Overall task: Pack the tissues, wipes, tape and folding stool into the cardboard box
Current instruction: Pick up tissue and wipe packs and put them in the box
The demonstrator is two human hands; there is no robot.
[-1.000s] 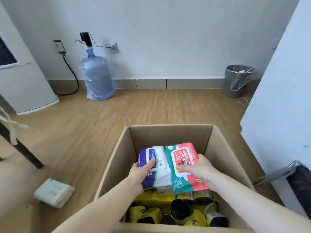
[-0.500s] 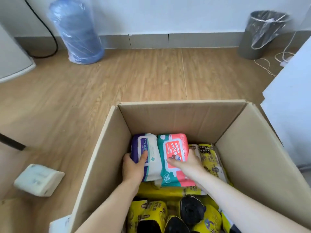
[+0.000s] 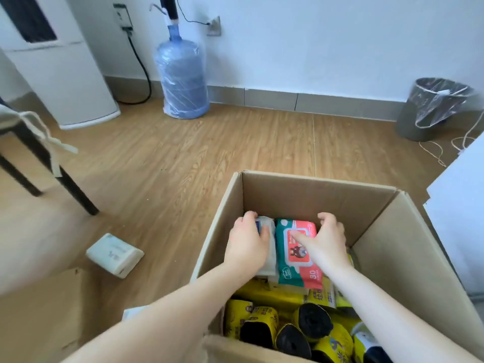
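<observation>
Both hands were down inside the open brown cardboard box (image 3: 309,189), at its far end. The left hand (image 3: 247,242) lay palm-down over a white and purple wipes pack (image 3: 265,226), fingers curled around its far left corner. The right hand (image 3: 323,239) rested on the right side of a teal and red wipes pack (image 3: 290,260), thumb stretched across its red label and fingers hooked over the far edge. The two packs lay side by side, touching, on top of yellow packages (image 3: 264,294). Nearer in the box sat rolls of black bags in yellow wrappers (image 3: 311,323). A white rectangular tissue pack (image 3: 115,255) lay on the wooden floor (image 3: 183,153), left of the box.
</observation>
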